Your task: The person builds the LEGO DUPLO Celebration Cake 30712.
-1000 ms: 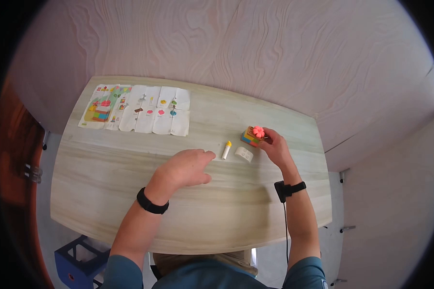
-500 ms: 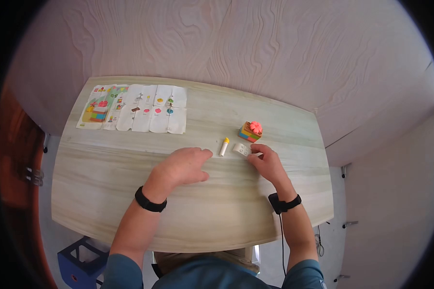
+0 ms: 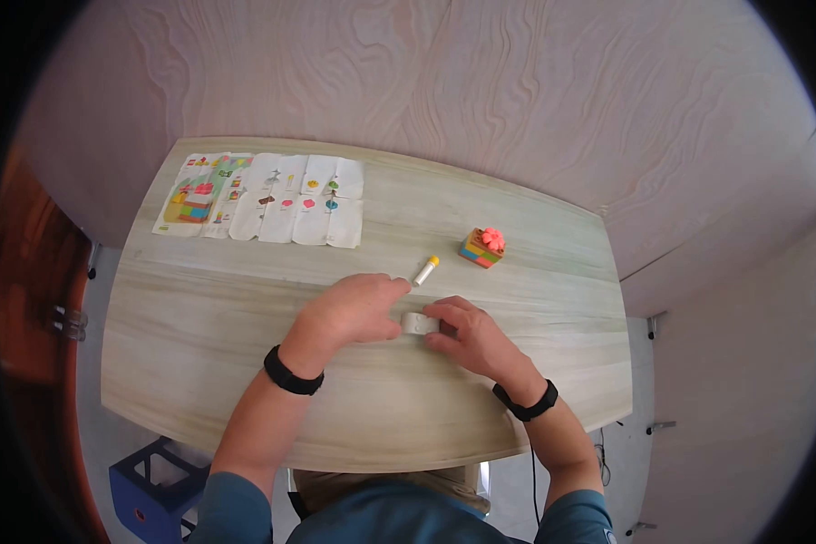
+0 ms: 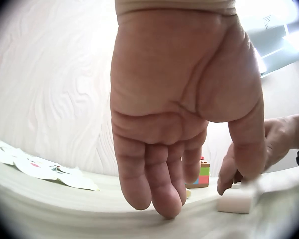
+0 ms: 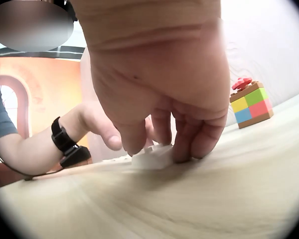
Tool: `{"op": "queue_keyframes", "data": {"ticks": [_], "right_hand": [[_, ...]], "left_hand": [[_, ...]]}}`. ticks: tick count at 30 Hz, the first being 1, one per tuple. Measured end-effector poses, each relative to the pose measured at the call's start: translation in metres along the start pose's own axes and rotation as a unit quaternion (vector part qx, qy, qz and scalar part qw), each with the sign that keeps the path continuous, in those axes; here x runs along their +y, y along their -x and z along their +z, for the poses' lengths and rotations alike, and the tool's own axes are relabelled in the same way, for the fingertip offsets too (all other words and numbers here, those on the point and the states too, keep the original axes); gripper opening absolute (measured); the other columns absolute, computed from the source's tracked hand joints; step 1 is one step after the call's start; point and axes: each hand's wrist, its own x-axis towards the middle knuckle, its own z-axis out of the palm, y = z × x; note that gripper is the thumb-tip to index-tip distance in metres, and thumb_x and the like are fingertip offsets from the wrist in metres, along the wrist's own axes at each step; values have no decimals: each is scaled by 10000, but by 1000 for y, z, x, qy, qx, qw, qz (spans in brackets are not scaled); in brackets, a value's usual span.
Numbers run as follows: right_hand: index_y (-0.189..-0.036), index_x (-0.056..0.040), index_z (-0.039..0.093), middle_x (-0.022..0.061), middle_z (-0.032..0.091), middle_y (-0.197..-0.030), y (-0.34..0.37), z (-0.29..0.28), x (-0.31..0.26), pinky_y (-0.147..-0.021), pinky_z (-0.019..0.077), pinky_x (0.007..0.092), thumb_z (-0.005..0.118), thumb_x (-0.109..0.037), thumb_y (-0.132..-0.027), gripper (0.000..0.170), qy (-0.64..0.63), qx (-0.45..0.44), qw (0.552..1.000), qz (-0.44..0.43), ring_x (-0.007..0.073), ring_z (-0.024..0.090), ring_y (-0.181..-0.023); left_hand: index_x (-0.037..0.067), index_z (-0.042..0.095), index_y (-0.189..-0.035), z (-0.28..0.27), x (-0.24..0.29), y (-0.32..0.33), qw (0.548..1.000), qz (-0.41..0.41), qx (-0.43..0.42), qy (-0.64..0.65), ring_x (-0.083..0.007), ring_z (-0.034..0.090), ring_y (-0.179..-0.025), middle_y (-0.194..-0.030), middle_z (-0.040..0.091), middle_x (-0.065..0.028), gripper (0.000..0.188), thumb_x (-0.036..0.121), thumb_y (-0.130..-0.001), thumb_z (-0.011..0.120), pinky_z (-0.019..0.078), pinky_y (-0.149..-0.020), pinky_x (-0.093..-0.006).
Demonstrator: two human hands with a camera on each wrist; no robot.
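A white curved brick with studs [image 3: 415, 324] lies on the table between the two hands. My right hand [image 3: 478, 339] pinches its right end between thumb and fingers; in the right wrist view the fingers come down around the white brick [image 5: 153, 157]. My left hand [image 3: 349, 313] is at the brick's left side, palm down, with fingers loosely bent and holding nothing; whether its thumb touches the brick I cannot tell. A white candle piece with a yellow tip [image 3: 426, 271] lies just beyond the left fingertips.
Farther back on the right stands a block of coloured bricks [image 3: 481, 250] topped by a pink flower [image 3: 492, 238]. An unfolded picture sheet [image 3: 272, 198] lies at the table's back left. A pale wall rises behind the table [image 3: 199, 299].
My right hand left the coloured block, took hold of the white curved brick and brought it toward me and left, beside my left hand. The left hand has hardly moved.
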Motion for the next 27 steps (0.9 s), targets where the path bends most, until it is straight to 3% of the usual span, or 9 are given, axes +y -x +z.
{"op": "queue_keyframes", "data": {"ticks": [2, 5, 9, 16, 19, 21, 22, 24, 27], "right_hand": [[-1282, -5, 685, 180, 693, -1150, -8, 1, 7, -835, 575, 408, 721, -111, -942, 359, -4, 35, 999, -16, 324, 700, -930], [-1296, -5, 687, 173, 710, -1039, -33, -6, 7, -815, 568, 391, 692, -145, -981, 345, -9, 84, 996, 16, 310, 701, -926], [-1251, -3, 699, 164, 711, -877, -71, -3, 16, -777, 553, 395, 677, -192, -993, 320, 45, 106, 990, 78, 309, 706, -895], [-1151, 12, 683, 241, 739, -1034, -79, 7, 32, -841, 576, 501, 684, -184, -938, 290, 186, 73, 978, 52, 426, 709, -944], [-1190, 14, 687, 211, 731, -999, -58, -3, 11, -810, 578, 455, 712, -140, -912, 319, 147, 68, 981, 109, 370, 718, -889], [-1221, 11, 697, 149, 717, -945, -42, -6, 2, -770, 564, 380, 751, -109, -914, 335, 3, 154, 981, 115, 261, 691, -809], [-1221, 12, 697, 149, 717, -945, -36, -8, 3, -770, 564, 380, 751, -109, -914, 335, 5, 150, 982, 113, 261, 691, -809], [-1312, 18, 657, 43, 667, -969, -24, -10, 6, -784, 535, 276, 729, -84, -975, 359, -188, 99, 968, 131, 96, 638, -871], [-1273, 19, 668, 30, 669, -991, -12, -4, -6, -775, 531, 266, 735, -82, -993, 304, -200, 59, 973, 98, 76, 623, -871]], "left_hand": [[4, 668, -1134, 6, -1, 0, 998, 38, 55, 13, -407, 696, -985, -1012, 717, -208, 431, 184, -758, 778, 569, -859, -495], [11, 653, -1319, -2, 4, -1, 1000, 4, -27, -6, -389, 669, -1136, -1197, 704, -204, 634, 240, -749, 807, 556, -956, -466], [21, 681, -1220, -3, 15, 0, 998, 14, -62, -22, -389, 676, -1090, -1136, 702, -187, 555, 237, -729, 824, 564, -923, -469], [44, 709, -953, 30, 14, -5, 998, 7, 5, -58, -382, 683, -992, -1012, 679, -154, 241, 174, -765, 784, 569, -855, -490], [41, 722, -920, 31, 14, -8, 997, -9, 9, -78, -398, 693, -972, -1001, 690, -169, 151, 117, -790, 738, 572, -836, -495], [40, 726, -908, 30, 13, -7, 996, -25, 11, -82, -407, 699, -957, -989, 693, -177, 122, 89, -797, 716, 575, -826, -498], [39, 727, -913, 31, 12, -8, 996, -22, 18, -81, -408, 703, -951, -991, 698, -184, 129, 83, -793, 714, 576, -819, -500], [39, 729, -918, 31, 10, -7, 996, -21, 26, -80, -409, 707, -945, -993, 702, -190, 136, 77, -789, 712, 578, -813, -503], [39, 732, -927, 29, 11, -5, 997, -9, 51, -61, -402, 711, -949, -982, 708, -191, 142, 81, -792, 721, 579, -815, -499]]}}
